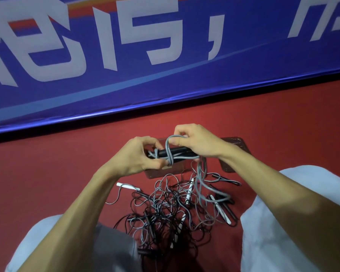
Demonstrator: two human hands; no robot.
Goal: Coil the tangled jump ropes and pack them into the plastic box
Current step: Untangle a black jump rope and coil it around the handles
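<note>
Left hand (139,155), right hand (197,142), one rope (166,147)

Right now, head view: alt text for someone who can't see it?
Two bare hands hold black handles with a grey rope looped around them: the left hand grips the handles, the right hand pinches a loop above. Below, a tangle of grey and black ropes lies on the red floor beside a clear plastic box.

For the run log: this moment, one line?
coiling | left hand holds black handles | right hand pinches grey rope loop | tangled rope pile on floor
</note>
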